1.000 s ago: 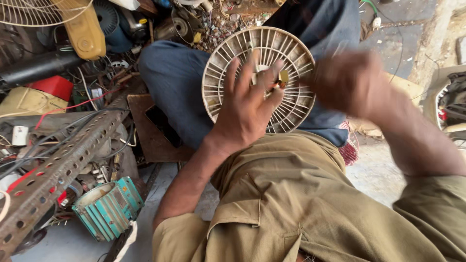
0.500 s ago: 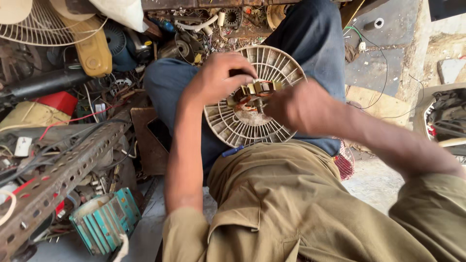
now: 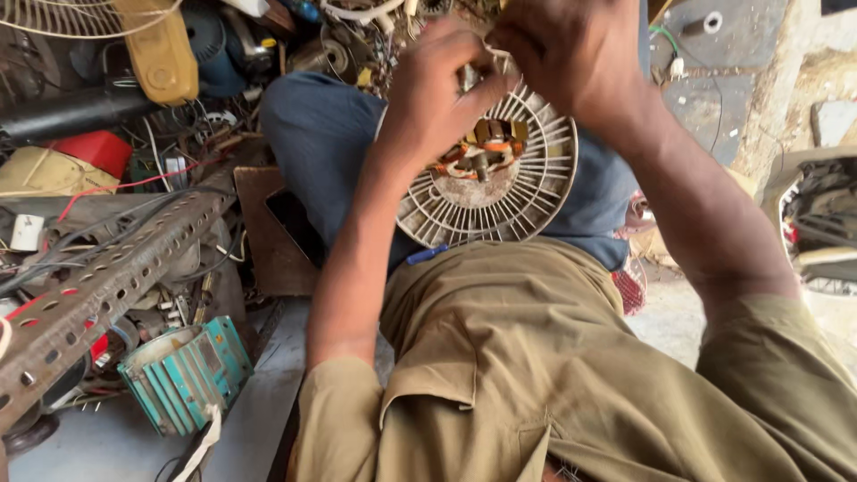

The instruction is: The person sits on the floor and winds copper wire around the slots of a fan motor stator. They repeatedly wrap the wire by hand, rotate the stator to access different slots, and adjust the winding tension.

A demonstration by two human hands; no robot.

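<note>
A round cream slotted fan housing (image 3: 527,192) rests on my lap against my blue trousers, with copper motor windings (image 3: 486,143) exposed at its middle. My left hand (image 3: 437,94) is curled over the housing's upper left and pinches a small metal part (image 3: 468,76) near the top. My right hand (image 3: 567,49) is closed over the top rim, meeting the left hand there. What the right fingers grip is hidden by the hand itself.
Scrap fills the left side: a perforated metal angle bar (image 3: 98,286), a teal finned motor casing (image 3: 183,375), a red box (image 3: 89,152), a yellow fan body (image 3: 161,54), wires and a black pipe. A dark phone (image 3: 299,228) lies on a brown board. Concrete floor lies to the right.
Both hands have shifted from the housing's face up to its top rim and come together there. The view has moved closer and the windings at the middle now show.
</note>
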